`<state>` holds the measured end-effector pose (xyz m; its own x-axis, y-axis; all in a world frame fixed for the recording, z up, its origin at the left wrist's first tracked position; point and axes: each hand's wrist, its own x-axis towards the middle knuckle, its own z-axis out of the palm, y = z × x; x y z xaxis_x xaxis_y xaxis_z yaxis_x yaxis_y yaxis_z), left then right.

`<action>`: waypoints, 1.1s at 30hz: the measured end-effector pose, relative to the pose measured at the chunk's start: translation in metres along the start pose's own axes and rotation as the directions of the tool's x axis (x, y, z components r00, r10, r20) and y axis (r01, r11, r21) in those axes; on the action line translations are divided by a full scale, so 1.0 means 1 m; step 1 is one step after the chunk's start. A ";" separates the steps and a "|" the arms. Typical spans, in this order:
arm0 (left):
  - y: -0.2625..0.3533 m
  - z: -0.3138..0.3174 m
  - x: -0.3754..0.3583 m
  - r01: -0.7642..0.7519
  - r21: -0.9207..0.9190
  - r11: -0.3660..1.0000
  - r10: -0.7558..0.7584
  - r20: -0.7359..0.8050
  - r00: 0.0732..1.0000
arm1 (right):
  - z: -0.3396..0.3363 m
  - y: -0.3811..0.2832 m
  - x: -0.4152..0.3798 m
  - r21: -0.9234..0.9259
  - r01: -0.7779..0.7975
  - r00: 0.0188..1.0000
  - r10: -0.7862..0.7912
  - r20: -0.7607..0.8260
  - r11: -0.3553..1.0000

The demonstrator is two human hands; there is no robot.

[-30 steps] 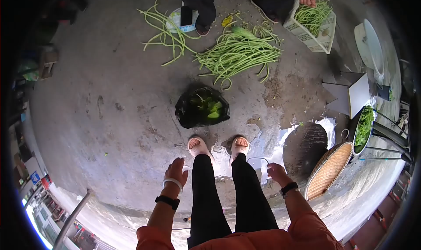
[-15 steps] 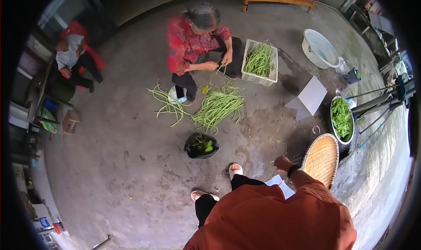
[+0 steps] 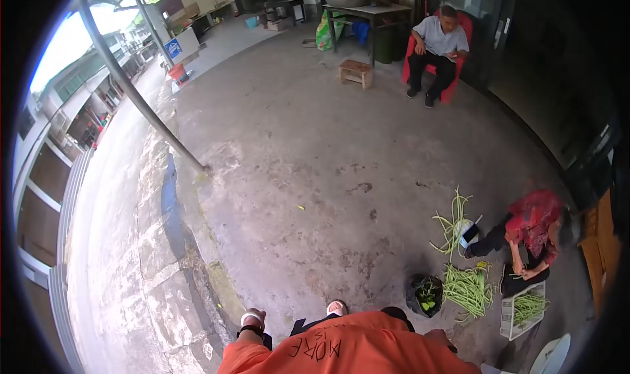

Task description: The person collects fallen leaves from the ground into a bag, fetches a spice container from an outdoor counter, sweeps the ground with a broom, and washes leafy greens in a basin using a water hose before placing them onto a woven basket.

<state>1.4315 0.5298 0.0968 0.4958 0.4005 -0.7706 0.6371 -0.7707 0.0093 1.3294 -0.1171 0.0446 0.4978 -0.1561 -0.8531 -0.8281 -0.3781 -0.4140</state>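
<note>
My left hand [image 3: 257,319] hangs at my left side, above the floor near the pavement edge. A dark band circles its wrist, and a pale band-like shape lies across the hand. Its fingers are too small and foreshortened to read. Of my right hand [image 3: 441,338], only a patch of skin shows past my orange shirt [image 3: 348,348]; the fingers are hidden. Nearest to it is a black bag [image 3: 423,295] with green leaves inside. Beyond that lies a pile of long green beans [image 3: 467,291] on the floor.
A person in red [image 3: 537,220] bends over a crate [image 3: 523,326] of beans at right. Another person sits in a red chair [image 3: 463,29]. A wooden stool [image 3: 356,74] and table [image 3: 374,10] stand at the back. A metal post [image 3: 141,105] rises at left.
My view has swung left, bringing the street and post into sight. The bean pile and the person in red now lie to the right; the round woven tray has left view.
</note>
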 end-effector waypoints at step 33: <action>0.092 -0.362 0.305 0.496 -0.685 0.533 -0.541 0.174 0.823 | 0.112 -0.954 0.283 -0.500 0.336 0.942 -0.273 0.198 0.798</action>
<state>1.8546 0.7604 0.0933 -0.0396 0.6606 -0.7497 0.9901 0.1273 0.0598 2.2310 0.3018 0.1621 0.6434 0.1369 -0.7532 -0.3643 -0.8107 -0.4584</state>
